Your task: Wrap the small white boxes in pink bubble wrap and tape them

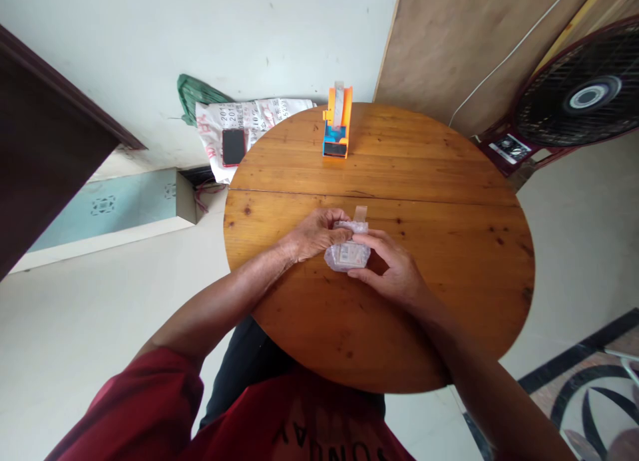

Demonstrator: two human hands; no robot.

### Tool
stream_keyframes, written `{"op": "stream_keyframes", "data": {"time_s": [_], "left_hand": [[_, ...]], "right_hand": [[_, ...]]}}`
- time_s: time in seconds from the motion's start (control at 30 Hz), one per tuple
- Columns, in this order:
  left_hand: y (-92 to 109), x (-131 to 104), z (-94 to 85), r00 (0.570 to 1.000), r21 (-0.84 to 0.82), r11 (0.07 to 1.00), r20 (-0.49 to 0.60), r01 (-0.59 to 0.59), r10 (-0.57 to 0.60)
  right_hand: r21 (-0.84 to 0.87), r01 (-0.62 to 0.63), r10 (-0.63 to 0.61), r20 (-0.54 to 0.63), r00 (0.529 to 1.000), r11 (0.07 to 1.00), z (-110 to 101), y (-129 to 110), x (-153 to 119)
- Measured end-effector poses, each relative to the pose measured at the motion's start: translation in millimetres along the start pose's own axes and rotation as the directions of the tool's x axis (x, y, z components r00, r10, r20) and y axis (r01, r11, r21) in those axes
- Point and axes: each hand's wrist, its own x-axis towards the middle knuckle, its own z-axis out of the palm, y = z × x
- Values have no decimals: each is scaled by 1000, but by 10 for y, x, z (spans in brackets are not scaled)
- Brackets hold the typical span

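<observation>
A small package in bubble wrap [348,256] lies over the middle of the round wooden table, with a pale boxy item showing through the clear wrap. My left hand [322,233] grips its upper left side, thumb pressed on top. On the other side my right hand [392,265] holds the package between thumb and fingers, the fingertips meeting my left thumb near the top edge. A short strip of clear tape [360,213] sticks up from the far edge of the wrap. What the fingers cover underneath is hidden.
An orange and blue tape dispenser [337,128] stands at the far side of the wooden table [449,201]. Behind the table's left edge, a dark phone [233,147] rests on a printed white sack [212,125] beside a green bag [197,98]. A fan [584,95] stands at right.
</observation>
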Motion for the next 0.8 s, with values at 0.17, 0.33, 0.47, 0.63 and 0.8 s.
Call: {"op": "stream_keyframes", "data": {"time_s": [0.17, 0.33, 0.47, 0.63, 0.8], "left_hand": [[25, -25, -3, 1000, 73, 997, 0, -18, 18], [84, -74, 5, 999, 131, 991, -8, -39, 41], [73, -89, 35, 998, 134, 989, -12, -65, 68], [11, -98, 38, 990, 57, 989, -28, -139, 141], [-35, -106, 18, 985, 54, 985, -50, -164, 167]], "right_hand": [[-7, 22, -22, 1, 1000, 1000, 0, 12, 1], [10, 34, -34, 29, 999, 999, -17, 28, 23], [26, 19, -19, 17, 1000, 999, -4, 12, -1], [121, -148, 162, -113, 980, 982, 73, 11, -62], [289, -175, 206, -79, 975, 941, 107, 51, -58]]}}
